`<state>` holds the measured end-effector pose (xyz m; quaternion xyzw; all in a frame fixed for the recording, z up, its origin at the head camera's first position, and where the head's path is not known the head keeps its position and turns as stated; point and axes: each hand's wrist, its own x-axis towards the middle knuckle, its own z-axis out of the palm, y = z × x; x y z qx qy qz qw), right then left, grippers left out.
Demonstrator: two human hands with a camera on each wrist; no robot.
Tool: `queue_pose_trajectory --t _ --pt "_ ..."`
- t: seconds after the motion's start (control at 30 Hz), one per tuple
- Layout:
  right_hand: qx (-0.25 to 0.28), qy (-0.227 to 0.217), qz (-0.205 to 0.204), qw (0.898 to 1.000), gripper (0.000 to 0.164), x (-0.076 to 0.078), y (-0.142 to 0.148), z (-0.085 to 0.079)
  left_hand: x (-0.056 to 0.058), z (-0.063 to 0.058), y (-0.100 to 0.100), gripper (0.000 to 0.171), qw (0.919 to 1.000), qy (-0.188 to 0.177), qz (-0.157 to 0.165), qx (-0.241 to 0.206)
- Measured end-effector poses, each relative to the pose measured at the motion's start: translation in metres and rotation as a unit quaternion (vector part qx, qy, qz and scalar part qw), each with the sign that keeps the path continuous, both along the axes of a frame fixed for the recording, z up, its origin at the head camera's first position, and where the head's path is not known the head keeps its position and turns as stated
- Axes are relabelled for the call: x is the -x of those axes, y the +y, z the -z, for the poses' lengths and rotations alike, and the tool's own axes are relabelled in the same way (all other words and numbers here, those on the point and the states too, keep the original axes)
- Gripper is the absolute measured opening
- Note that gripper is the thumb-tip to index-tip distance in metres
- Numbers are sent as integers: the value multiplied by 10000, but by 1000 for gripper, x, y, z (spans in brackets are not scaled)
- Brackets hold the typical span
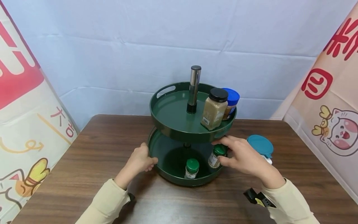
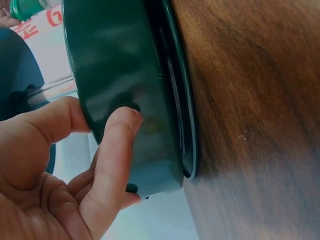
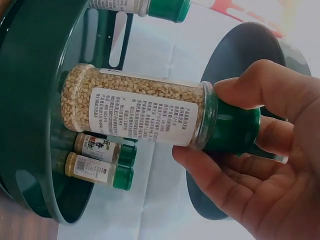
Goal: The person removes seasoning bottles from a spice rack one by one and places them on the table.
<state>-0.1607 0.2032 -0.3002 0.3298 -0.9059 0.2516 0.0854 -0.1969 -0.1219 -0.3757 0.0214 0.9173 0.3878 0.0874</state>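
Head view: right hand [image 1: 244, 155] is working just below the upper tray [image 1: 170, 109], holding the sesame jar [image 3: 145, 105] at the right side of the lower tray [image 1: 170, 152]. Fingers are curling partway, thumb and fingertips pinching the green cap [image 3: 232, 131], probably because that's leaving the base free for the tray. Can't tell if the base is touching down. Left hand [image 1: 139, 160] is gripping the lower tray's left wall; left wrist view is showing thumb at the rim, a fingertip pressing the outer face. Likely bracing, since a round tray could be swivelling. Front jar [image 1: 191, 169] is standing near the front wall; right wrist view is showing two more jars [image 3: 92, 167] side by side. Black-capped jar [image 1: 213, 112] and blue-lidded jar [image 1: 230, 102] are sitting up top, presumably for headroom. Teal-lidded container [image 1: 260, 145] is standing on the table [image 1: 92, 149], partly behind the right hand.
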Motion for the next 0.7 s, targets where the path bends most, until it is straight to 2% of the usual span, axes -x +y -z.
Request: queue_pose_trajectory --t 0.3,0.7 --pt "134 22 175 9998 38 -6 16 -9 -1 0 0 59 10000 13 -18 33" --pt "-197 253 879 9956 37 -10 37 -16 -1 1 1 67 10000 7 7 38"
